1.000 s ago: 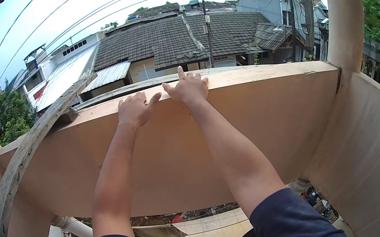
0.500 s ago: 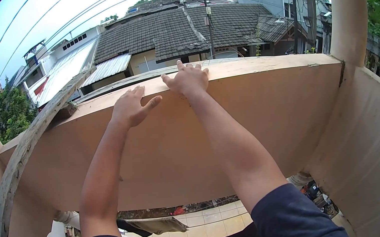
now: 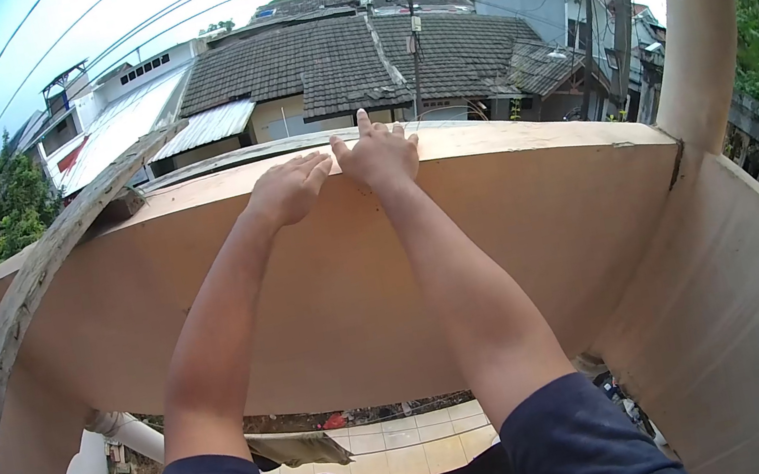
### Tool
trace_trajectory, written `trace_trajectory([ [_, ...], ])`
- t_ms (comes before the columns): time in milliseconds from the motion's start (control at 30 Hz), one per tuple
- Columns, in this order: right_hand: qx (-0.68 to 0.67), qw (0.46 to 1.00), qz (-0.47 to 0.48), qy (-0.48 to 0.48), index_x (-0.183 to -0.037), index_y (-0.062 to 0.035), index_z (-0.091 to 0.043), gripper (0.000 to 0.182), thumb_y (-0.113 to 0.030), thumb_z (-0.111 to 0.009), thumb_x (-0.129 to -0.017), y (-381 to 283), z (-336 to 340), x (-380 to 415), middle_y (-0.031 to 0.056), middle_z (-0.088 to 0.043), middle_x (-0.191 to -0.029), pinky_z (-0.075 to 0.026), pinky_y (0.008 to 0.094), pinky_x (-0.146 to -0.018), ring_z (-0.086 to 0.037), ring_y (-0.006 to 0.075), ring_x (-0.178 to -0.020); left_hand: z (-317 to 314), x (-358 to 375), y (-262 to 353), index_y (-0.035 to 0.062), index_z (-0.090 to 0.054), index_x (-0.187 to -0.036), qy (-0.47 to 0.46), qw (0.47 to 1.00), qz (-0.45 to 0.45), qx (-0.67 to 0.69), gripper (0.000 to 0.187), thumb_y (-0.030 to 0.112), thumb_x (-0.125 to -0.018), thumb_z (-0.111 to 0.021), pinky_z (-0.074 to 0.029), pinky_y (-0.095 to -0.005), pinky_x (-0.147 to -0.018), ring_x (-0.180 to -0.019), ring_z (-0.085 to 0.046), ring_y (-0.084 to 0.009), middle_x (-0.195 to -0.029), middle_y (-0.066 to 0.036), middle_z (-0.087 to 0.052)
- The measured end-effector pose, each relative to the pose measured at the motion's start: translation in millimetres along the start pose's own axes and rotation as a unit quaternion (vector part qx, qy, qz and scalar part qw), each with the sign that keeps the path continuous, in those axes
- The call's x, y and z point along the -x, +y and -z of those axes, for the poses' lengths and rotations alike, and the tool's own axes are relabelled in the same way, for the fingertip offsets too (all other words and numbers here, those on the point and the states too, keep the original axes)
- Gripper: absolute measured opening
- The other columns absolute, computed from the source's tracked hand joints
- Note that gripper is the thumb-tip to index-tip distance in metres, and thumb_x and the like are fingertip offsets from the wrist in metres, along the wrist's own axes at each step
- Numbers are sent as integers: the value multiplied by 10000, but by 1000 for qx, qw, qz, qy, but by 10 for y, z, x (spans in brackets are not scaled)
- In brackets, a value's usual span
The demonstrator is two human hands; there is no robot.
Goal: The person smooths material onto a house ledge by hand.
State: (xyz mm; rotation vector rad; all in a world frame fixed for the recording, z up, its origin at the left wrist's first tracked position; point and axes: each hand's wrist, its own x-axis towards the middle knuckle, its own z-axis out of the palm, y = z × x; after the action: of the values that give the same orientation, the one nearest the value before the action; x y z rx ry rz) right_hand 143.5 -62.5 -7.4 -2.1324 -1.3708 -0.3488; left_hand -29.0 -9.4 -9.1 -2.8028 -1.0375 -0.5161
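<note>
Ahead of me runs a peach-coloured concrete wall (image 3: 498,216) with a flat top ledge. My left hand (image 3: 286,190) lies at the ledge's edge, its fingers stretched and angled to the right, with nothing seen in it. Close beside it, my right hand (image 3: 379,157) rests on the same ledge with fingers apart and the index finger pointing away from me. A small gap separates the two hands. Both arms reach forward over the inner face of the wall.
A weathered wooden beam (image 3: 49,265) leans across the ledge at left. Round pillars (image 3: 698,18) stand at both sides. Far below lies a tiled floor (image 3: 406,445) with a cloth (image 3: 300,448) hanging above it. Tiled roofs (image 3: 268,64) and overhead wires fill the background.
My left hand has slid right along the ledge towards my right hand, and its thumb has drawn in beside the fingers. My right hand stays about where it was.
</note>
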Motion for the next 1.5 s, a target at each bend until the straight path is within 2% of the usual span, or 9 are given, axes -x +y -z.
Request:
trace_trajectory([
  [200, -7, 1000, 6, 8, -1664, -174, -352, 735, -593, -381, -1061, 26, 14, 38, 112, -557, -1566, -270, 557, -1273, -421, 358, -1518, 129, -141, 36, 140, -430, -1613, -64, 979, 193, -35, 618, 464, -1126, -229, -304, -474, -1274, -1553, -383, -278, -1690, -102, -398],
  [267, -21, 1000, 13, 12, -1663, -173, -356, 729, -588, -381, -1064, -12, -9, 40, 112, -557, -1565, -272, 558, -1271, -422, 356, -1516, 100, -74, 56, 138, -444, -1610, -60, 974, 207, -65, 607, 462, -1125, -275, -314, -408, -1271, -1548, -388, -275, -1680, -90, -417],
  [467, -4, 1000, 1, -6, -1648, -178, -394, 721, -592, -393, -1058, -17, 24, 32, 98, -566, -1557, -278, 559, -1267, -430, 349, -1509, -9, 132, -81, 139, -504, -1577, 15, 998, 60, -15, 615, 503, -1126, -299, -303, -401, -1276, -1545, -392, -253, -1649, -83, -467],
  [733, -3, 1000, 9, -10, -1646, -187, -398, 703, -578, -381, -1063, -3, 4, 10, 98, -555, -1570, -271, 538, -1276, -392, 348, -1542, 158, -30, -84, 155, -469, -1595, -58, 981, 181, 40, 841, 746, -1063, -198, -366, -439, -1233, -1503, -450, -285, -1622, -92, -501],
  [867, -7, 1000, -3, -6, -1646, -188, -399, 706, -579, -394, -1058, -21, 34, 9, 90, -552, -1575, -284, 544, -1266, -411, 342, -1532, 132, 72, 25, 138, -493, -1578, -60, 988, 141, -4, 853, 752, -1060, -205, -363, -429, -1238, -1503, -451, -278, -1612, -98, -512],
  [933, 0, 1000, -5, -21, -1643, -185, -404, 710, -582, -404, -1055, -31, 57, 25, 96, -549, -1577, -290, 542, -1263, -408, 345, -1533, -14, 148, -97, 138, -502, -1574, 48, 995, 82, -2, 882, 776, -1047, -197, -360, -424, -1239, -1498, -459, -279, -1603, -98, -522],
  [1067, 12, 1000, -5, -6, -1640, -182, -412, 713, -585, -412, -1052, -3, 15, 26, 105, -548, -1577, -290, 541, -1263, -407, 350, -1532, 154, 47, -11, 146, -493, -1583, -19, 990, 123, 70, 989, 843, -998, -107, -360, -429, -1235, -1504, -453, -287, -1603, -97, -524],
  [1200, -2, 1000, 4, -5, -1640, -175, -412, 722, -593, -408, -1051, -1, 23, 42, 115, -545, -1578, -291, 541, -1260, -403, 358, -1533, 196, -166, 93, 124, -464, -1596, -95, 972, 212, -28, 1037, 837, -984, -24, -394, -460, -1229, -1517, -439, -241, -1633, -68, -488],
  [1500, 8, 1000, 5, -8, -1638, -172, -415, 717, -587, -389, -1053, -22, 47, 41, 125, -556, -1568, -305, 551, -1250, -418, 364, -1525, 101, 273, 223, 111, -452, -1602, 2, 991, 124, -48, 805, 691, -1083, -247, -322, -406, -1275, -1546, -391, -254, -1665, -84, -442],
])
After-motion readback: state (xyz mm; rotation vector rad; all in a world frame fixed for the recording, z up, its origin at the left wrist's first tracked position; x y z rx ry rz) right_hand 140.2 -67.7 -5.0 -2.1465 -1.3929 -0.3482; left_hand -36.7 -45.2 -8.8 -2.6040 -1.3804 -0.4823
